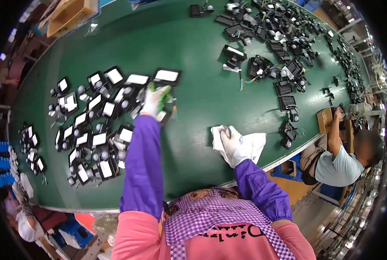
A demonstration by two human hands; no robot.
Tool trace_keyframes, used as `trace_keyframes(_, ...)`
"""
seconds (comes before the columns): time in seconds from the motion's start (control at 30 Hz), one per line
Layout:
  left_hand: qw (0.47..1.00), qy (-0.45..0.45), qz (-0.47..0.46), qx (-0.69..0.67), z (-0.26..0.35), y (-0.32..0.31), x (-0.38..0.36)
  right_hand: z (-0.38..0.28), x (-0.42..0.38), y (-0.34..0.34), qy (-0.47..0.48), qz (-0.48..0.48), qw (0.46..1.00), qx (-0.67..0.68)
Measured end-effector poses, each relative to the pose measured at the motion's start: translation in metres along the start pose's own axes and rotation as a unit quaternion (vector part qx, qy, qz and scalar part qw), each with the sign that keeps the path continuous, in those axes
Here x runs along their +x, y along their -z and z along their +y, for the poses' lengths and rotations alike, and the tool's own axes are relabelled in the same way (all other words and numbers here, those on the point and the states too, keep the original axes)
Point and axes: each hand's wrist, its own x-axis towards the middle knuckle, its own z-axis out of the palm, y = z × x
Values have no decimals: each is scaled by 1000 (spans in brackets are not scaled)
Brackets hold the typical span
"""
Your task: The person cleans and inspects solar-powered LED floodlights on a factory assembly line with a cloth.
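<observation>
My left hand [156,99], in a white glove with green fingertips, reaches in among black lamp units with white panels. Its fingers are blurred, and whether they grip a unit cannot be made out. One black unit with a white panel [166,76] lies just beyond the fingertips. My right hand [232,143], in a white glove, is closed on a white cloth [256,145] on the green table [198,104], close to its front edge. Something small and dark shows at the right fingertips.
More panel units [99,139] spread across the left. A large pile of black units [284,39] covers the back right. One unit [234,53] sits nearer the middle. At the right edge a co-worker [341,164] reaches onto the table beside a cardboard box [325,120].
</observation>
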Motion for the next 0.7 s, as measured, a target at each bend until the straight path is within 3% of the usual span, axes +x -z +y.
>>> trace_keyframes(0.13,994,-28,90,-47,20,59,5,44,13,3,43,26,999,4)
trace_keyframes(0.2,992,-67,83,-59,33,84,-1,67,12,10,23,55,998,2)
trace_keyframes(0.23,918,-273,73,277,15,138,20,77,12,15,16,70,997,1)
trace_keyframes(0.3,843,-359,115,383,6,188,35,84,7,28,-21,49,983,176)
trace_keyframes(0.33,920,-277,124,249,15,201,25,82,0,35,-40,44,957,284)
trace_keyframes(0.37,963,-202,153,93,24,214,15,91,0,39,-35,79,979,184)
trace_keyframes(0.4,978,-150,145,11,33,229,10,102,2,45,-30,114,990,81)
trace_keyframes(0.43,971,-88,211,-67,54,212,-2,116,3,45,0,132,986,100)
trace_keyframes(0.47,951,-23,275,-142,72,195,-18,123,4,44,-47,90,972,212)
trace_keyframes(0.5,921,-121,221,297,69,217,-26,130,6,43,-103,59,941,317)
trace_keyframes(0.53,701,-199,117,675,63,236,-29,130,0,42,-103,67,947,295)
trace_keyframes(0.57,691,-215,137,677,60,232,-30,131,-5,42,-103,75,953,274)
trace_keyframes(0.6,830,-162,191,498,62,222,-26,144,-1,35,-53,129,982,131)
trace_keyframes(0.63,939,-100,253,211,70,203,-22,148,-1,34,-74,88,977,180)
trace_keyframes(0.67,938,-81,313,125,79,177,-24,138,-9,37,-81,122,966,211)
trace_keyframes(0.7,897,-142,343,239,84,141,-33,133,-14,45,-36,133,964,227)
